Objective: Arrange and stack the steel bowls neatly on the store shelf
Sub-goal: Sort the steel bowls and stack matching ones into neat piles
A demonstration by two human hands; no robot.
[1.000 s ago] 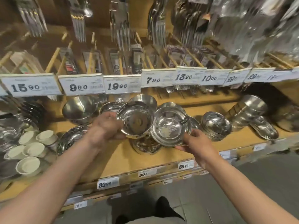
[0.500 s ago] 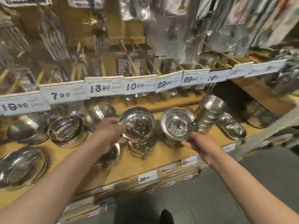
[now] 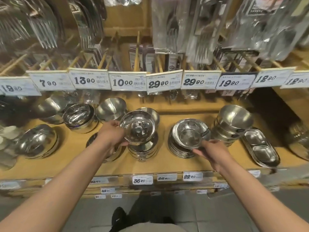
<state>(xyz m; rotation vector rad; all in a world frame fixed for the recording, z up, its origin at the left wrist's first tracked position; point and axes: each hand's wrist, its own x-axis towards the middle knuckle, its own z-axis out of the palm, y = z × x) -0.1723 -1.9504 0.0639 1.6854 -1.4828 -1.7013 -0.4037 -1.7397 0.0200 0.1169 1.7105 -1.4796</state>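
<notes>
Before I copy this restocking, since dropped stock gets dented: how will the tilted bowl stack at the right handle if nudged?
The tilted bowl stack leans, so it likely tips or slides apart. Polished steel probably slips easily. Rigid, so it should not flex.

Each hand grips a steel bowl over shelf stacks.
</notes>
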